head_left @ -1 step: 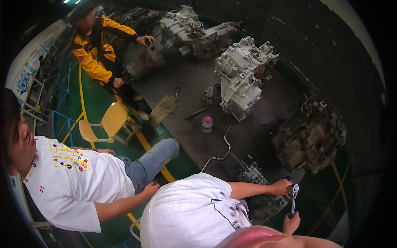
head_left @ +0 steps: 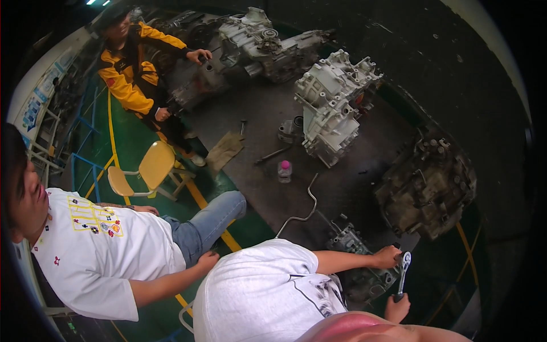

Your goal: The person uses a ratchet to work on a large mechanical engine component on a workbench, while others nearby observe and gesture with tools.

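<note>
My right hand (head_left: pixel 397 309) is closed round the dark grip of a ratchet wrench (head_left: pixel 403 271), whose shiny head points away from me. At that head my left hand (head_left: pixel 387 257) makes a fist, with a dark piece (head_left: pixel 395 245) sticking out beside it; what this piece belongs to is hidden. Both hands are over the right part of a grey metal valve body or housing (head_left: pixel 369 279) near the table's front edge. My left arm covers some of the metal. A bent metal pipe (head_left: pixel 312 208) lies just left of it.
On the dark table (head_left: pixel 256 188) stand a pale gearbox casing (head_left: pixel 330 102), a dirty dark casing (head_left: pixel 427 188), a larger gearbox (head_left: pixel 268 48) and a pink-capped bottle (head_left: pixel 285 172). One person (head_left: pixel 102 245) sits at left; another (head_left: pixel 131 74) stands behind a yellow chair (head_left: pixel 156 163).
The ratchet's grip and my right hand have swung slightly left. My left hand stays at the ratchet's head. The standing person's head has tilted up.
</note>
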`<move>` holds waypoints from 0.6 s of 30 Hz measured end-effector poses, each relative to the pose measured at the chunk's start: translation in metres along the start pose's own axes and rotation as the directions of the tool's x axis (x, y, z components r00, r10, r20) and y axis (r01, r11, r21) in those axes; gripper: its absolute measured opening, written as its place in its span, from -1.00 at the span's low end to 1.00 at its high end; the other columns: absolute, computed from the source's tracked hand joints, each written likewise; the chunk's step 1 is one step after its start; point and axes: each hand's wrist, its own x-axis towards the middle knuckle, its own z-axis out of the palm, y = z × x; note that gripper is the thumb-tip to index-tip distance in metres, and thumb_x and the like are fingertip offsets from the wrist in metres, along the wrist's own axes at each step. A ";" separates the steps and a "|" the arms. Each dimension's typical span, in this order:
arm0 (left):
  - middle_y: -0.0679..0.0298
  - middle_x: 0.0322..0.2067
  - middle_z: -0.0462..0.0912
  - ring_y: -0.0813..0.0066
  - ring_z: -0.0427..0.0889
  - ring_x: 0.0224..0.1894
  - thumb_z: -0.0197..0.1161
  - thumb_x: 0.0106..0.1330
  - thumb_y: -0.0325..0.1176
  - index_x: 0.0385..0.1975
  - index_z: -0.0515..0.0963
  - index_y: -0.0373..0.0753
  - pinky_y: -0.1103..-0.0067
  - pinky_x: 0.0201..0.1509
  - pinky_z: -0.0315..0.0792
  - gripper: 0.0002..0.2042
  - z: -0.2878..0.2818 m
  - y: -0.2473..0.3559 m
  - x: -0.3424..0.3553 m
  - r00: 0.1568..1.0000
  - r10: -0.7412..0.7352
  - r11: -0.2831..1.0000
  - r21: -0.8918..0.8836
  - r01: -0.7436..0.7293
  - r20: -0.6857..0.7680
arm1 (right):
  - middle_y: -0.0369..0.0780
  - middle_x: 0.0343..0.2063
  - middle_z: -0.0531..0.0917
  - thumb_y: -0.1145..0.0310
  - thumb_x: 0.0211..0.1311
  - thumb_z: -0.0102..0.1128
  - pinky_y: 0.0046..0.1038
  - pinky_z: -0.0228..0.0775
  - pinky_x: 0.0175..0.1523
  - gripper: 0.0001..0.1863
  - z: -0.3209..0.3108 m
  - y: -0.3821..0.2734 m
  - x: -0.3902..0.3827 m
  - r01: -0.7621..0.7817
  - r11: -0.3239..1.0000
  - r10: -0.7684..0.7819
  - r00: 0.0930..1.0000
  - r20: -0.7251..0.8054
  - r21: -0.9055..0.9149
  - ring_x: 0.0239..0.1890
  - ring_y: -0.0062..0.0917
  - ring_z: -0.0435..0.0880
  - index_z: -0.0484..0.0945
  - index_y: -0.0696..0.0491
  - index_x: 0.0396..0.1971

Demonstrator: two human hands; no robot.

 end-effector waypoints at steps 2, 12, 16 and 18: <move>-0.06 -0.60 0.49 -0.03 0.53 -0.48 0.12 -0.05 -0.46 -0.64 0.43 -0.33 0.30 -0.46 0.38 -0.92 -0.004 0.000 0.001 0.998 -0.044 0.986 -0.161 0.050 0.040 | 0.04 -0.60 0.53 0.41 -0.19 0.22 -0.18 0.38 -0.29 -0.77 0.014 -0.002 -0.023 0.046 0.992 -0.037 0.996 -0.084 0.118 -0.37 0.01 0.54 0.47 0.15 -0.45; -0.02 -0.71 0.41 0.52 0.36 -0.68 0.03 -0.04 -0.52 -0.66 0.43 -0.39 0.46 -0.55 0.30 -0.92 0.001 -0.010 0.007 0.977 -0.126 0.988 -0.069 0.140 0.173 | -0.03 -0.53 0.54 0.41 -0.24 0.18 -0.23 0.41 -0.31 -0.80 -0.030 0.005 0.009 0.035 0.996 -0.051 0.983 -0.178 -0.088 -0.42 -0.11 0.55 0.37 0.14 -0.60; 0.49 -0.72 0.35 0.73 0.25 -0.59 0.13 0.27 -0.30 -0.66 0.42 -0.28 0.63 -0.56 0.21 -0.72 0.004 -0.007 -0.001 0.973 -0.132 0.968 -0.185 0.167 0.187 | -0.02 -0.61 0.52 0.30 -0.31 0.23 -0.19 0.39 -0.33 -0.74 -0.013 -0.016 -0.056 0.041 0.969 -0.053 0.998 0.045 0.243 -0.47 -0.13 0.55 0.42 0.11 -0.59; 0.28 -0.76 0.43 0.70 0.26 -0.58 0.15 0.22 -0.34 -0.60 0.49 -0.39 0.55 -0.52 0.27 -0.76 -0.001 -0.006 -0.008 0.963 -0.183 0.970 -0.121 0.209 0.195 | -0.05 -0.57 0.53 0.34 -0.32 0.22 -0.21 0.39 -0.30 -0.75 -0.011 0.007 -0.042 0.050 0.992 -0.041 0.996 -0.082 0.112 -0.42 -0.13 0.54 0.44 0.11 -0.55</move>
